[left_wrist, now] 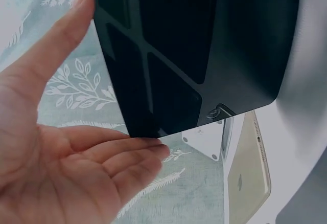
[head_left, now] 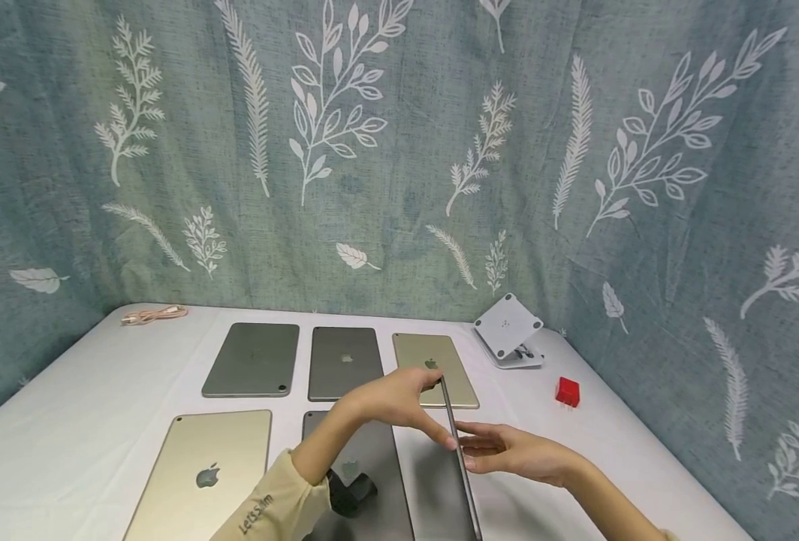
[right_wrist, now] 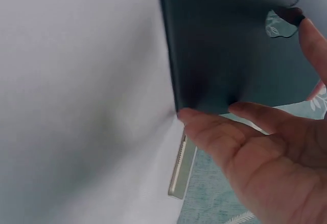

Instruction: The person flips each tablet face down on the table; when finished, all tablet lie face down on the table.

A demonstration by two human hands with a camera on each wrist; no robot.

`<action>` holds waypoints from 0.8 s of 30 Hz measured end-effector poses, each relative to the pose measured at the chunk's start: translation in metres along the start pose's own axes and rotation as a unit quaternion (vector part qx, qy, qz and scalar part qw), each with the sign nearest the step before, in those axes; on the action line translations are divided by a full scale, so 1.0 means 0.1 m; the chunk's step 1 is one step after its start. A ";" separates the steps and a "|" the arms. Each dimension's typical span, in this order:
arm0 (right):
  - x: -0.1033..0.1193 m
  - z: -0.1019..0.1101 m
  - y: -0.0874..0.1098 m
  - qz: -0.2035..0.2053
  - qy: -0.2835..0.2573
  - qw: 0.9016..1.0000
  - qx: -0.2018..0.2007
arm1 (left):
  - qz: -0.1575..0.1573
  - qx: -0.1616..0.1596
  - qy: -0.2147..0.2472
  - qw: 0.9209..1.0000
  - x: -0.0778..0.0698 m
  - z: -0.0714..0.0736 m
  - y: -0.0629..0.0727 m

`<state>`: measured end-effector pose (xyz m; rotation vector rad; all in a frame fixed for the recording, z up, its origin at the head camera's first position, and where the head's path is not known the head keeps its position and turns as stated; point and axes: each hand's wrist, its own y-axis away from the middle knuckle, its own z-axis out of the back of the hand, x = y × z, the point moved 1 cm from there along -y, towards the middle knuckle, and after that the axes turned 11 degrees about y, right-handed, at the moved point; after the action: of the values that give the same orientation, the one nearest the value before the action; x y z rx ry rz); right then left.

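Observation:
Nearly edge-on in the head view, a dark grey tablet (head_left: 465,481) stands upright above the white table. My left hand (head_left: 399,400) grips it by its edges near the far top corner, thumb on one edge and fingers on the other. Its glossy black screen (left_wrist: 173,55) faces the left wrist camera. On the back side, my right hand (head_left: 517,454) has its fingertips against the tablet. The right wrist view shows the tablet's back (right_wrist: 219,55), its shiny logo (right_wrist: 280,27) beside the thumb, and other fingers along the lower edge.
Grey tablets (head_left: 252,361) (head_left: 345,364) and a gold tablet (head_left: 450,353) lie in the back row. Nearer are another gold tablet (head_left: 206,443) and a grey tablet (head_left: 372,458). A silver stand (head_left: 508,327), red plug (head_left: 567,391) and coiled cable (head_left: 154,315) lie around them.

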<state>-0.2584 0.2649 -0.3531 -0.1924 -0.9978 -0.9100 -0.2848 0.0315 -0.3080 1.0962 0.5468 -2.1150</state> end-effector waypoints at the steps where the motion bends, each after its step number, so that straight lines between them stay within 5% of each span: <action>1: 0.00 -0.01 -0.01 -0.004 0.006 1.000 -0.003 | 0.001 0.001 -0.006 1.000 0.00 0.01 0.01; 24: 0.05 -0.08 -0.08 -0.013 0.058 0.998 0.005 | 0.029 0.036 -0.067 0.997 0.05 0.18 0.15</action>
<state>-0.2586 0.2528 -0.3557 -0.1181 -0.8992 -0.9290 -0.2854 0.0084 -0.3033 0.9873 0.3734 -2.1537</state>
